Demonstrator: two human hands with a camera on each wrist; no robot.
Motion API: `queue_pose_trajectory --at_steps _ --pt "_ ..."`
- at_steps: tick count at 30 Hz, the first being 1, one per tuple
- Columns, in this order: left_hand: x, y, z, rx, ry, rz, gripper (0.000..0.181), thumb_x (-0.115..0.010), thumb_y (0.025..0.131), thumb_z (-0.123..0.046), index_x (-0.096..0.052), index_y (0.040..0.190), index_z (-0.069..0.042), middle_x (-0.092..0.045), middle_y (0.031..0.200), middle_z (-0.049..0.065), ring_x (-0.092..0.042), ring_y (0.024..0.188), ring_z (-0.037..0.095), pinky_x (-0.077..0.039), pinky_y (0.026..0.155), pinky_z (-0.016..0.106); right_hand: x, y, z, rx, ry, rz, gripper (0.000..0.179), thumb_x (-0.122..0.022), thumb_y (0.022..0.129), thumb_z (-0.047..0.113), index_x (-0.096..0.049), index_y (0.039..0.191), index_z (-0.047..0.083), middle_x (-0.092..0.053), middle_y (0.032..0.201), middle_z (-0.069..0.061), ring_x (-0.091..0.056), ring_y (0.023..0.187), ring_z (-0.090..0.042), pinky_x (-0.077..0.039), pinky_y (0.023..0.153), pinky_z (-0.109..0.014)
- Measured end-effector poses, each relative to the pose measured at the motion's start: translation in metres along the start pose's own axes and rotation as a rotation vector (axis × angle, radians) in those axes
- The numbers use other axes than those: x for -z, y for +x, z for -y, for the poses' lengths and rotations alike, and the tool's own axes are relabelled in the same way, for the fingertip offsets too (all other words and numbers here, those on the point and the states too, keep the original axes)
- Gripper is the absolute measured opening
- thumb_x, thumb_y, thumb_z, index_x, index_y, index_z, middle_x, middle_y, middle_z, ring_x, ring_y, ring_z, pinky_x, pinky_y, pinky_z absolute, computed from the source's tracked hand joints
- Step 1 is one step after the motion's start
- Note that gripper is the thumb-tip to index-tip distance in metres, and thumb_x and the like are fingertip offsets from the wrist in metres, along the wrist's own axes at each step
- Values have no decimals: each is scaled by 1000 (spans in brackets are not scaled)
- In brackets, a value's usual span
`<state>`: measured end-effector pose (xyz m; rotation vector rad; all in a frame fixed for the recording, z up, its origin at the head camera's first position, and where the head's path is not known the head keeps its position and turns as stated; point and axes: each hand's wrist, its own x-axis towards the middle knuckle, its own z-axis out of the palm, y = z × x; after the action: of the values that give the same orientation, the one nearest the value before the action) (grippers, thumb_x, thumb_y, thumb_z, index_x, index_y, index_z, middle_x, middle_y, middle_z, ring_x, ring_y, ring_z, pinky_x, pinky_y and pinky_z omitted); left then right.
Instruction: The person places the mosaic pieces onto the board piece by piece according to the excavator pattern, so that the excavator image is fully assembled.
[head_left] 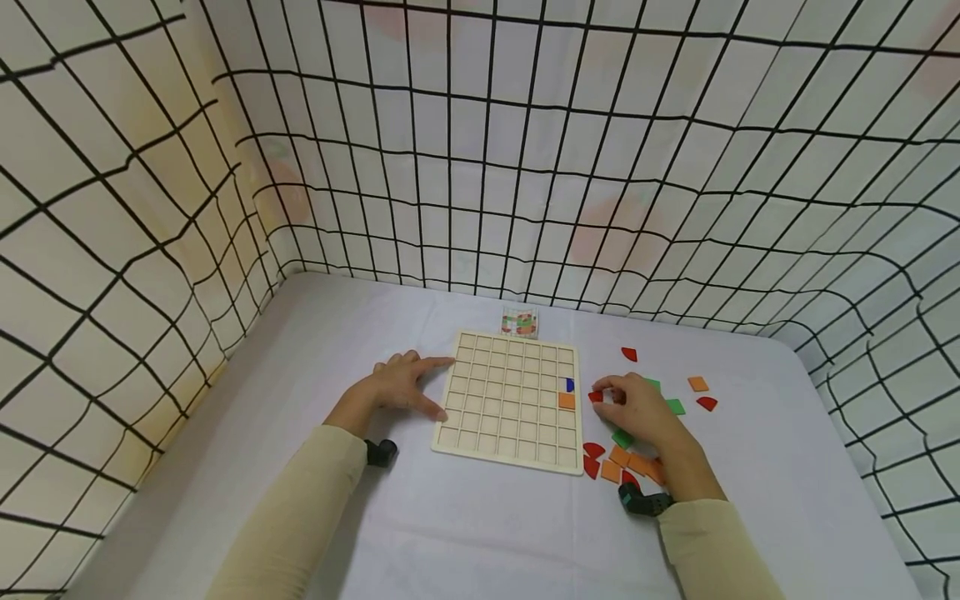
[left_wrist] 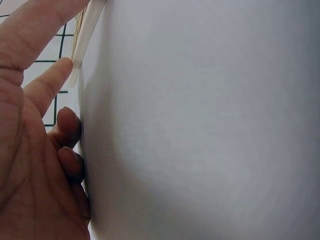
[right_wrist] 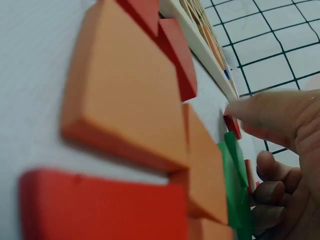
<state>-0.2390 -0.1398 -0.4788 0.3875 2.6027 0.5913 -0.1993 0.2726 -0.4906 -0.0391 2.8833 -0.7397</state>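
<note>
A pale wooden grid board (head_left: 502,408) lies on the white table. An orange square tile (head_left: 567,401) and a blue piece (head_left: 570,385) sit in adjoining cells near its right edge. My left hand (head_left: 401,383) rests at the board's left side, thumb and index finger spread, with their tips against its edge (left_wrist: 87,35). Just right of the board, my right hand (head_left: 633,408) pinches a red quarter-circle piece (head_left: 596,397) between thumb and fingers. In the right wrist view the thumb tip is at this red piece (right_wrist: 232,126), low by the table surface.
Orange tiles (head_left: 619,456), green tiles (head_left: 676,407) and red quarter-circle pieces (head_left: 591,467) lie scattered under and around the right forearm. One red piece (head_left: 629,354) lies farther back. A small patterned card (head_left: 520,322) stands behind the board. Black wire mesh (head_left: 465,167) encloses the table's back and sides.
</note>
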Motion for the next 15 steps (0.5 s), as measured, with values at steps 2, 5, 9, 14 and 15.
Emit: queue_pose_trajectory --at_steps 2,5,9,14,15 --pt "0 0 -1 -1 -4 0 102 -89 66 -59 -41 154 -45 -52 129 4 -44 104 21 -31 86 42 1 -1 0 -10 3 0 44 -76 90 37 -67 126 13 -55 102 -9 -50 95 -25 -43 74 -33" --pt "1 -1 -1 -2 -3 -3 101 -89 66 -59 -41 154 -45 -52 129 5 -44 104 21 -31 86 42 2 -3 0 -24 18 -2 49 -76 91 40 -65 127 9 -56 105 -10 -50 98 -25 -45 77 -32" --pt "1 -1 -1 -2 5 -2 101 -89 66 -59 -41 154 -45 -52 127 5 -43 103 21 -31 86 42 3 -6 -2 -17 37 -7 40 -74 94 32 -68 125 8 -59 103 -9 -52 95 -24 -46 76 -31" --pt "1 -2 -2 -2 6 1 101 -89 66 -58 -41 154 -44 -52 127 5 -44 104 21 -31 87 42 1 -8 -5 -31 70 -26 35 -74 94 29 -70 122 9 -60 102 -9 -52 94 -25 -46 73 -30" --pt "0 -2 -2 -1 2 1 101 -89 67 -58 -42 154 -44 -52 127 5 -44 104 22 -31 87 43 -1 -9 -5 -41 82 -30 35 -75 94 30 -70 122 10 -59 102 -9 -52 94 -25 -46 73 -30"
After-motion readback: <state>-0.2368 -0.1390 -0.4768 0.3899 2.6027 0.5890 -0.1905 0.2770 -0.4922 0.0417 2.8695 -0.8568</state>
